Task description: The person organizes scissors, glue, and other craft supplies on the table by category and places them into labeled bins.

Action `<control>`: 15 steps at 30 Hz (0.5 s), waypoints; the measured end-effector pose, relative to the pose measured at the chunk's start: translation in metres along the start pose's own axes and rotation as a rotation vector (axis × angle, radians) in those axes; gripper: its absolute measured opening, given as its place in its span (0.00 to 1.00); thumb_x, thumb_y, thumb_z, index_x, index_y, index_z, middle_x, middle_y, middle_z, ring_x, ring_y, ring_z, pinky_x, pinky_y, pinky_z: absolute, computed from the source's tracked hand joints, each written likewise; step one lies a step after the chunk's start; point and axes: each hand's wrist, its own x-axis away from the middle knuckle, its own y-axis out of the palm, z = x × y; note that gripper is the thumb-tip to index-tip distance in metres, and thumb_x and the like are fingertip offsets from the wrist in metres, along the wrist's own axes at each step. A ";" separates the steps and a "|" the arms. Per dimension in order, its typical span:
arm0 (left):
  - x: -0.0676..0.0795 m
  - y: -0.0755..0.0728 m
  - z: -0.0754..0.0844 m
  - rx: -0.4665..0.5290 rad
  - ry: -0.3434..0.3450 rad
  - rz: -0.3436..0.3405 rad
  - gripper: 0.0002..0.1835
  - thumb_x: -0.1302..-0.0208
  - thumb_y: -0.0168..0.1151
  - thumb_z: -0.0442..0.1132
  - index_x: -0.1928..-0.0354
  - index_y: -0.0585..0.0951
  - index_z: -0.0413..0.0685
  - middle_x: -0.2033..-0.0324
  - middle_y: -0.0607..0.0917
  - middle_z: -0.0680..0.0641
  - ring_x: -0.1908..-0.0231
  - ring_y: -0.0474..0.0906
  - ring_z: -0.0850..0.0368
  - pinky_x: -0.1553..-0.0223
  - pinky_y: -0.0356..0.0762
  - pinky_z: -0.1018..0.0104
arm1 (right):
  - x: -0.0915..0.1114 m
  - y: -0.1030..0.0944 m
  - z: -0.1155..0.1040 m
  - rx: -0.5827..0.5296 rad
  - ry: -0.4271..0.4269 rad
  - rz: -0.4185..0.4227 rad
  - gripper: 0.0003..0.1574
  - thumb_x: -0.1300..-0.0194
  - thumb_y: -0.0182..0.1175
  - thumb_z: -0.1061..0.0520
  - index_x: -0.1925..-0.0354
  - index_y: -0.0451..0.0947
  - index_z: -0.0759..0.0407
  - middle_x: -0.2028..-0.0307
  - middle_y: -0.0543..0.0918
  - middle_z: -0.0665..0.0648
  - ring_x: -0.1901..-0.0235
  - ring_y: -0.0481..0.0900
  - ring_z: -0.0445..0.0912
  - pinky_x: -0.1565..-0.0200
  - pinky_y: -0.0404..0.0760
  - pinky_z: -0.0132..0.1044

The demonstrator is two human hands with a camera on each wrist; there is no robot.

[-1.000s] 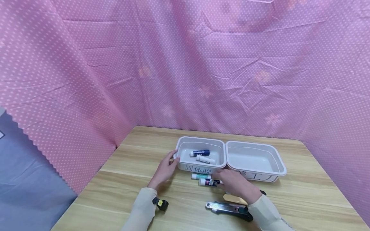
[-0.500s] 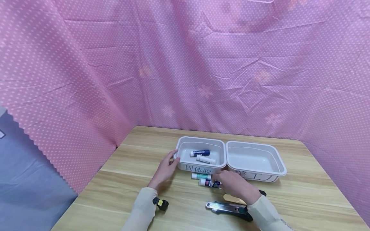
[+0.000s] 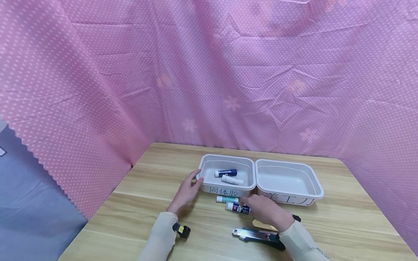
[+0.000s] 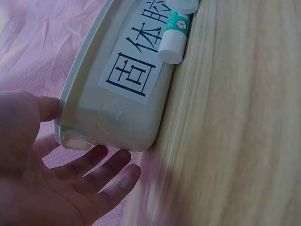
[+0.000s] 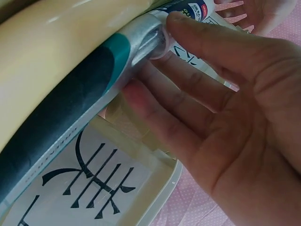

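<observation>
My left hand holds the left end of a white plastic box, thumb at the rim and fingers against the end wall. Inside that box lie a blue glue stick and a white glue stick. In front of it, my right hand pinches the right end of a dark blue glue stick, which lies on the table; in the right wrist view the thumb overlaps its barrel. Between this stick and the box is a green-and-white glue stick, its right end hidden behind my fingers.
A second white box stands against the first on the right, with a lettered label. Near my right wrist lie utility knives: a silver one and a yellow one, partly covered by the arm. A pink dotted curtain hangs behind the table.
The dark blue glue stick has turned slightly about its length and shifted a little to the right under my right hand. My left hand and both boxes have stayed in place.
</observation>
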 end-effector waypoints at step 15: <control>0.000 -0.001 0.000 0.000 -0.003 0.000 0.29 0.21 0.51 0.52 0.23 0.65 0.55 0.27 0.69 0.36 0.40 0.79 0.38 0.39 0.80 0.46 | -0.002 0.000 -0.002 0.050 -0.010 0.030 0.24 0.38 0.65 0.73 0.48 0.84 0.51 0.63 0.89 0.54 0.80 0.71 0.37 0.78 0.73 0.30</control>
